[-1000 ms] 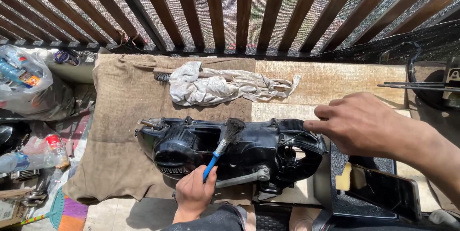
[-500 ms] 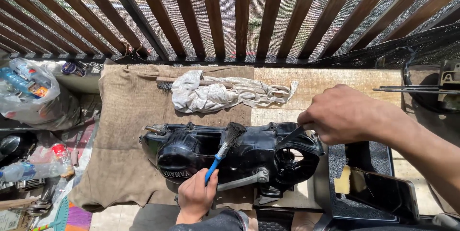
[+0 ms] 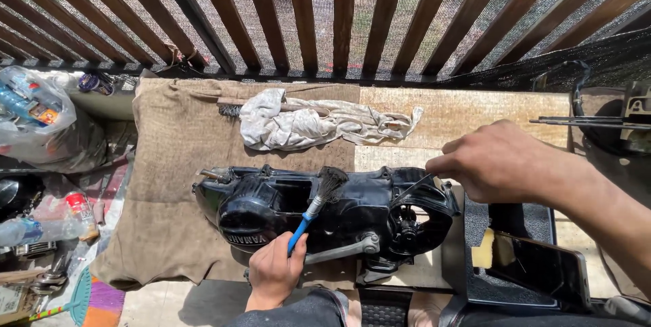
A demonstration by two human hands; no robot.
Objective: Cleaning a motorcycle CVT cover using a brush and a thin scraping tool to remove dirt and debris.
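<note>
At frame centre, his left hand (image 3: 274,274) gripped a blue-handled brush (image 3: 317,206) against the black engine casing (image 3: 325,212); the right hand (image 3: 498,161), fingers curled, pinched its rim.

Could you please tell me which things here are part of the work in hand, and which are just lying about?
In use: blue-handled brush, black engine casing, thin wire, left hand, right hand.
Lying about: white rag, plastic bag, yellow sponge.
</note>
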